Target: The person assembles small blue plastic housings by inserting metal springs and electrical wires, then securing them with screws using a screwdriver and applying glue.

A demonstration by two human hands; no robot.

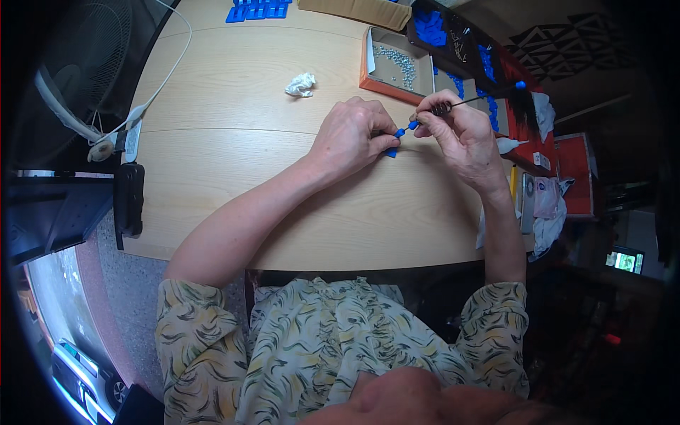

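Note:
My left hand point(354, 133) is closed in a pinch on a small blue plastic piece point(392, 151) at the tabletop, right of the middle. Close by on the right, my right hand point(464, 138) pinches a second small blue part point(414, 125) between thumb and fingertips. The two blue parts meet or nearly touch; fingers hide the joint. A dark coil point(440, 109) with a thin rod also sits in my right hand, the rod slanting up and right to a blue end point(520, 85). Whether rod and blue part are joined, I cannot tell.
A shallow cardboard box point(386, 67) of small metal parts stands beyond my right hand. Bins of blue pieces point(430, 28) line the right. Crumpled white tissue point(301, 85) lies mid-table. Blue parts point(258, 9) sit at the far edge; a fan point(78, 71) stands left.

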